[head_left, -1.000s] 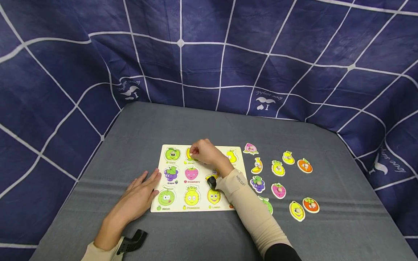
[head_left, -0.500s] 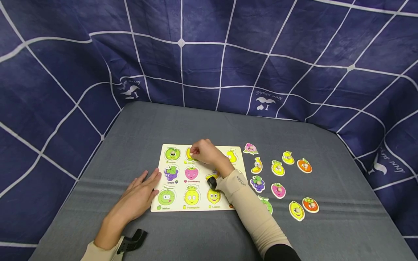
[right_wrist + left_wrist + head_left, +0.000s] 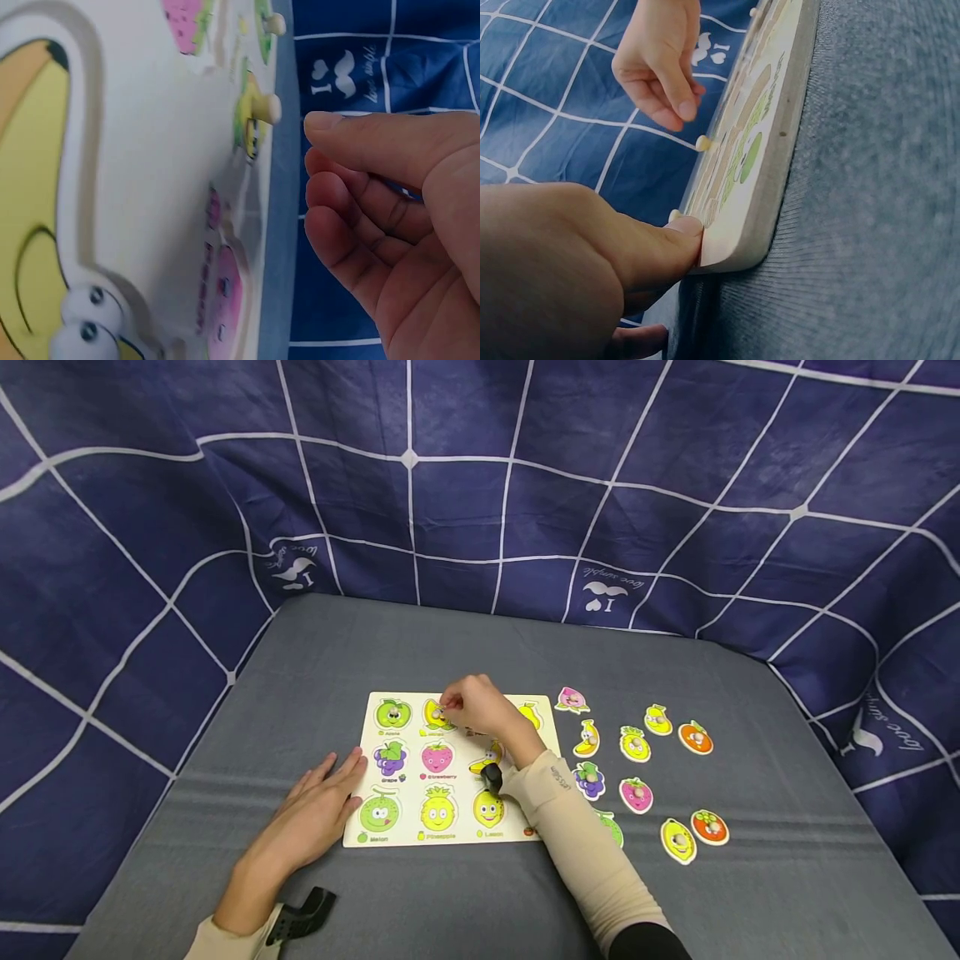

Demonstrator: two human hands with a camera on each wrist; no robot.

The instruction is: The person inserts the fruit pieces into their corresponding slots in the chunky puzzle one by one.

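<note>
A cream fruit puzzle board (image 3: pixel 409 814) with printed fruit pictures lies in front of me. My left hand (image 3: pixel 318 814) rests at its left edge, fingers extended, the thumb (image 3: pixel 682 236) touching the near corner in the left wrist view. My right hand (image 3: pixel 483 706) hovers over the top row, fingers loosely bent and empty. Just off its fingertips is the yellow mango piece (image 3: pixel 432 713) in the top row; its wooden knob (image 3: pixel 268 109) stands free in the right wrist view. A green apple piece (image 3: pixel 393 714) sits in the top left recess. The right hand and forearm hide part of the board.
Right of the board lie several loose knobbed pieces: a peach (image 3: pixel 572 700), a banana (image 3: pixel 587 739), grapes (image 3: pixel 588 781), a pineapple (image 3: pixel 634 745), a strawberry (image 3: pixel 636 795), a lemon (image 3: pixel 678 842) and others. A melon piece (image 3: pixel 611 828) is partly behind the right sleeve. Blue checked cloth (image 3: pixel 480 485) surrounds the grey table.
My right hand has let go of the mango piece and shifted slightly up and right, uncovering more of it. My left hand stays at the board's edge.
</note>
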